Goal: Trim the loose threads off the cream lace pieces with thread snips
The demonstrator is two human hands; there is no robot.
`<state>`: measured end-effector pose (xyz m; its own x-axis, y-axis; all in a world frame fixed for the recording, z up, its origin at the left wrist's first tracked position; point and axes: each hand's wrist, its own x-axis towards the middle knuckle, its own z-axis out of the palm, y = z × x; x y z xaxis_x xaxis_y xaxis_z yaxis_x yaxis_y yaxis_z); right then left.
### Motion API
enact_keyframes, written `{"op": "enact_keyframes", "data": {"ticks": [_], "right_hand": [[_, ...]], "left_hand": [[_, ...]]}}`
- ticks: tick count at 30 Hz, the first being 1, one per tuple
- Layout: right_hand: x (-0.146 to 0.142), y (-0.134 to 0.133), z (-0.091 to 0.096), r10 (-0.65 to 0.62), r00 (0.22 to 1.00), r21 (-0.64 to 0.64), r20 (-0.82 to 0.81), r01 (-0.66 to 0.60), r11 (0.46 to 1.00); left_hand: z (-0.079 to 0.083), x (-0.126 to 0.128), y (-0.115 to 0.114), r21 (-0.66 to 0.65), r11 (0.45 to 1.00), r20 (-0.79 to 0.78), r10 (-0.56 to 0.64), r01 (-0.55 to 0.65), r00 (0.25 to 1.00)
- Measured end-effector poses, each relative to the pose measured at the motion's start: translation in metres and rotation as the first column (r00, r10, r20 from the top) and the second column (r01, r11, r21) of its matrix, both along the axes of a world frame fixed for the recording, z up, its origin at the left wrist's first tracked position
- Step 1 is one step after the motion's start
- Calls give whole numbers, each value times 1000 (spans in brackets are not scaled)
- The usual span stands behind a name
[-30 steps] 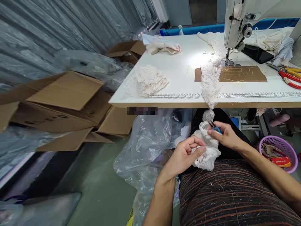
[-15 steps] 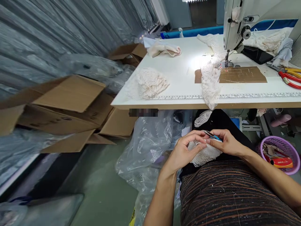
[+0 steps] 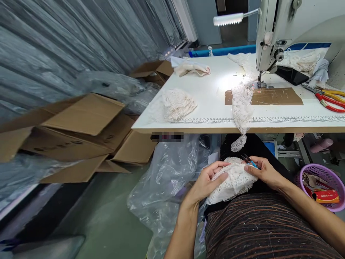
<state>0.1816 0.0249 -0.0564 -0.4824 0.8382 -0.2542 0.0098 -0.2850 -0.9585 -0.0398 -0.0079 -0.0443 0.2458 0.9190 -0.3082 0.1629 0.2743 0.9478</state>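
Observation:
A piece of white lace fabric [image 3: 231,181] lies bunched over my lap. My left hand [image 3: 208,181] grips its left side, thumb on top and fingers behind. In my right hand [image 3: 262,171] are small blue-handled thread snips [image 3: 250,161], blades pointing up and left, while the thumb also presses on the lace's right edge. Just above, a lace strip [image 3: 241,108] hangs from the sewing machine [image 3: 260,77] over the table edge, its narrow end dangling close to the held fabric.
On the white table [image 3: 210,104] sit a lace pile [image 3: 179,104], a folded cloth [image 3: 192,68], a dark phone [image 3: 292,75] and red-handled pliers [image 3: 330,104]. Cardboard boxes [image 3: 83,115] and plastic sheeting [image 3: 167,180] are at left. A purple basket [image 3: 302,180] stands at lower right.
The lace in my lap has been spread wider and now shows more of its surface. My hands have moved apart, and the snips have drawn away from my left fingers. The view has tilted up slightly.

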Motion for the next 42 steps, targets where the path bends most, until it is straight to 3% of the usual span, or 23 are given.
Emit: {"op": "enact_keyframes", "data": {"ticks": [2,5,8,10,13,17,20,22,24,26,27,29,30,32,34,36,38,42], "right_hand": [[2,-1,-8,-69,991,94,116,58,994],[5,1,-16,-222,928,304,299,128,944],[8,12,-16,-316,886,445,340,145,884],[9,21,-11,-364,881,525,302,164,835],[9,32,-1,-400,890,600,217,202,774],[11,36,10,-408,896,607,177,227,762],[14,36,17,-406,896,583,179,236,778],[15,36,23,-391,903,555,181,235,798],[13,38,29,-368,914,533,168,230,814],[8,41,36,-333,929,510,160,211,834],[5,42,38,-307,936,487,173,189,852],[-2,44,41,-243,943,424,227,129,897],[-5,44,42,-213,943,398,255,99,912],[-7,43,43,-175,941,390,289,51,919],[-6,36,45,-136,950,431,282,1,902],[-2,26,49,-62,967,480,246,-66,875],[1,14,54,56,977,509,204,-155,847],[7,-7,59,250,952,471,178,-306,827]], "left_hand": [[-6,-1,4,114,992,-128,62,-48,990],[-16,4,19,349,934,-294,188,-78,937],[-25,12,41,433,891,-263,268,-135,927],[-27,18,58,389,892,-201,324,-228,924],[-28,26,80,191,921,-146,370,-341,918],[-27,34,85,-74,953,110,301,-294,947],[-23,35,68,-32,953,233,300,-301,925],[-17,33,54,154,920,162,337,-361,928],[-9,34,40,478,810,-4,389,-340,921],[0,38,29,785,606,-180,428,-134,886],[5,41,25,871,492,-251,437,4,864],[13,48,19,919,322,-355,423,228,834],[16,51,16,917,274,-383,397,290,834],[19,52,14,921,243,-375,331,305,866],[20,46,15,936,290,-290,321,198,902],[20,36,18,915,403,-203,371,40,906],[18,26,21,836,545,-161,346,-59,924],[12,24,18,570,821,-1,-48,40,999]]}}
